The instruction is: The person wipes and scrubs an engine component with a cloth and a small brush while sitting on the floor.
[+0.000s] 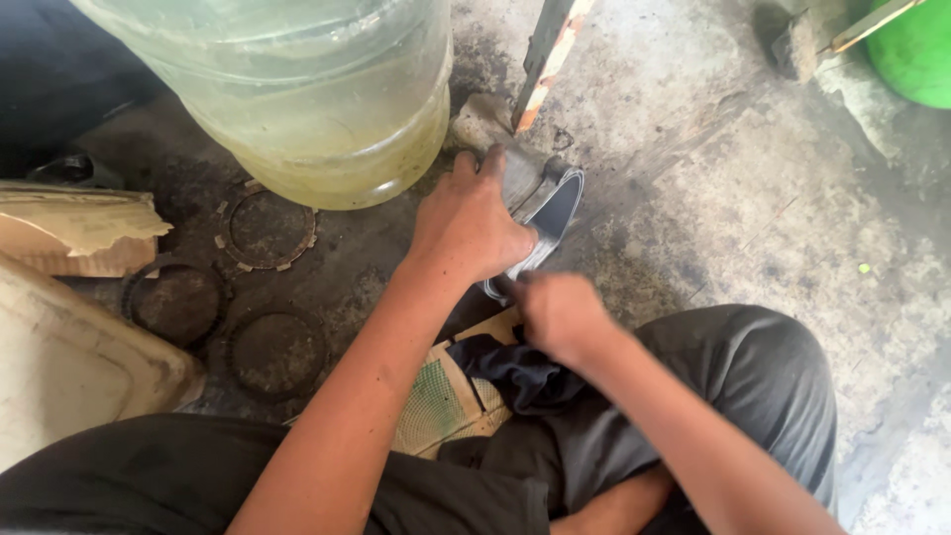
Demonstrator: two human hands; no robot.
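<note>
My left hand point(468, 220) grips a thin metal ring-shaped plate point(553, 213), held on edge above the dirty concrete floor. Its fingers wrap over the plate's upper side. My right hand point(560, 312) is closed on a dark cloth point(520, 372) and presses against the plate's lower edge. The cloth hangs down onto my lap. The part of the plate under my left palm is hidden.
Three toothed friction rings point(269, 230) point(176, 302) point(277, 352) lie on the floor at left. A large clear water jug point(317, 99) stands behind them. Torn cardboard point(79, 233), a cream plastic container point(69, 362), a striped bar point(550, 54) and a green tub point(916, 54) are nearby.
</note>
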